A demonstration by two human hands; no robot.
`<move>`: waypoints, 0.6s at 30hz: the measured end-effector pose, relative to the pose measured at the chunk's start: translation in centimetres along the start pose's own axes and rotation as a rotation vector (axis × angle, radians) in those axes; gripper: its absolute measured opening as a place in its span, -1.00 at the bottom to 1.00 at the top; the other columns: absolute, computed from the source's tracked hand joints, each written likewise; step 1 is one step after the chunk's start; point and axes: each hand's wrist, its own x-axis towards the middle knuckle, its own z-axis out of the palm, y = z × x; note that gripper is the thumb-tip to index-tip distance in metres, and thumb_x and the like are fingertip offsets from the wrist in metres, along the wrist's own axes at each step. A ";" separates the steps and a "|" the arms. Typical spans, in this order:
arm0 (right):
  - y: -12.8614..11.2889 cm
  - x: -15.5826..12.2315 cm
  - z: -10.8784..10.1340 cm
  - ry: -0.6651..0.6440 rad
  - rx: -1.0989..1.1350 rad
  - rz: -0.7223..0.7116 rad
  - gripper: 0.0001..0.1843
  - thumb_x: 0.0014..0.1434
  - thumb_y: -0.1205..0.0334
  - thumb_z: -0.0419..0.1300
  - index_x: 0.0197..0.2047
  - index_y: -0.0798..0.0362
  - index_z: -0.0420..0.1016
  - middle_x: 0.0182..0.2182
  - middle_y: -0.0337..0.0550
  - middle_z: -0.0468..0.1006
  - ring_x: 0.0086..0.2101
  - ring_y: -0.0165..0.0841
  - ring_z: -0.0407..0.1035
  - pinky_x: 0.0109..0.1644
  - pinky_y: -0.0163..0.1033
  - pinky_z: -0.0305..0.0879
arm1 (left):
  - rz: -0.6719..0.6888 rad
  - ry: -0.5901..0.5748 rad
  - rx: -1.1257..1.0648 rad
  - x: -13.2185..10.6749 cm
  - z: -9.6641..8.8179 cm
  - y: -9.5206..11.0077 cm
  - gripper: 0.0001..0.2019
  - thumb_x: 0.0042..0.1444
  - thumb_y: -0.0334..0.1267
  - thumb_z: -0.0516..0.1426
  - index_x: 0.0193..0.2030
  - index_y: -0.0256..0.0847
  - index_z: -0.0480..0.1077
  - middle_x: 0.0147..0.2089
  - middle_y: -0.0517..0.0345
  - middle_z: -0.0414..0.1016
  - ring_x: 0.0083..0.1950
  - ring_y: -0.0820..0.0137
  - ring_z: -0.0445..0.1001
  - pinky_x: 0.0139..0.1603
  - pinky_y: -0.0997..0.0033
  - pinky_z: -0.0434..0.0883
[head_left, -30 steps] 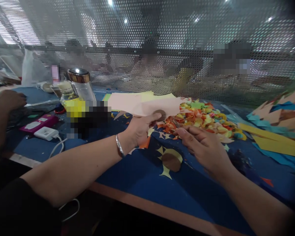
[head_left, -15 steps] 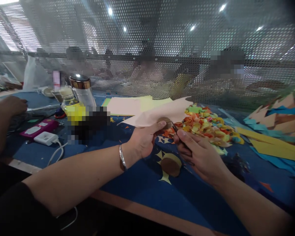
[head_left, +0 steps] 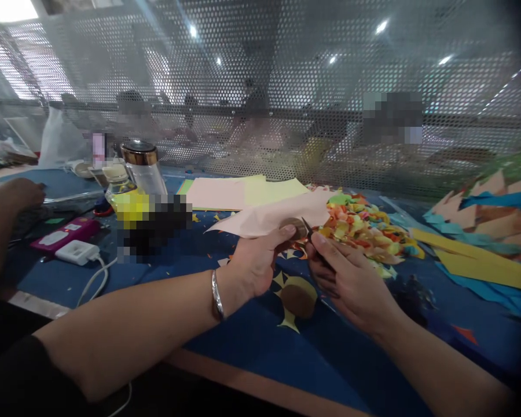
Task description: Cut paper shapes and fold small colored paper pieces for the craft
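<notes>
My left hand (head_left: 256, 263) pinches a pale pink sheet of paper (head_left: 278, 215) together with a brown round disc (head_left: 293, 227) pressed against it, lifted a little off the blue table (head_left: 252, 330). My right hand (head_left: 347, 278) is closed on small dark scissors (head_left: 309, 230), whose tips touch the paper's edge beside the disc. Below the hands lies another brown disc (head_left: 297, 299) on a yellow offcut. A heap of small coloured paper cuttings (head_left: 364, 227) sits just behind my right hand.
Pink and yellow sheets (head_left: 243, 192) lie flat at the back. A glass jar with a gold lid (head_left: 143, 165), a magenta device (head_left: 65, 233) and a white charger (head_left: 79, 252) stand left. Another person's hand (head_left: 8, 197) rests far left. Blue, yellow and tan paper strips (head_left: 481, 231) pile right. A perforated screen (head_left: 260, 87) closes the back.
My left hand has lifted the pink sheet and disc off the table and drawn them nearer. My right hand went from spread open to closed on the scissors at the paper's edge.
</notes>
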 end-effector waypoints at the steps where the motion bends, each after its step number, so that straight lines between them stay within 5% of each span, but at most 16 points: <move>1: 0.0 0.0 0.0 -0.002 0.001 0.003 -0.35 -0.01 -0.43 0.42 -0.45 0.00 0.36 -0.70 -0.45 0.06 -0.68 -0.57 -0.14 -0.69 -0.42 -0.18 | 0.000 -0.007 0.004 0.0 0.0 0.0 -0.78 -0.02 -0.49 0.41 -0.21 -0.25 0.63 -0.08 0.04 0.71 -0.08 0.36 0.66 0.14 0.32 0.49; 7: 0.0 0.0 -0.1 -0.001 0.010 0.019 -0.35 0.00 -0.41 0.43 -0.45 0.01 0.36 -0.70 -0.46 0.06 -0.67 -0.58 -0.14 -0.67 -0.43 -0.18 | 0.060 -0.050 0.052 0.1 -0.1 0.3 -0.78 -0.01 -0.50 0.39 -0.21 -0.21 0.63 -0.07 0.05 0.71 -0.05 0.32 0.66 0.13 0.29 0.51; 13: -0.3 0.0 -0.2 0.016 0.010 0.073 -0.31 -0.14 -0.42 0.50 -0.47 0.01 0.36 -0.68 -0.46 0.04 -0.66 -0.59 -0.15 -0.67 -0.45 -0.18 | 0.223 -0.115 0.165 0.7 -0.4 0.4 -0.69 -0.01 -0.55 0.36 -0.12 -0.18 0.60 -0.14 0.10 0.71 -0.03 0.33 0.66 0.23 0.26 0.49; 18: -0.3 0.2 0.0 0.063 0.009 0.097 -0.26 -0.27 -0.43 0.55 -0.49 0.03 0.36 -0.68 -0.47 0.02 -0.65 -0.62 -0.15 -0.66 -0.47 -0.23 | 0.221 -0.091 0.208 1.4 -0.9 0.5 -0.77 -0.01 -0.57 0.36 -0.20 -0.27 0.60 -0.11 0.04 0.69 -0.09 0.36 0.63 0.22 0.23 0.49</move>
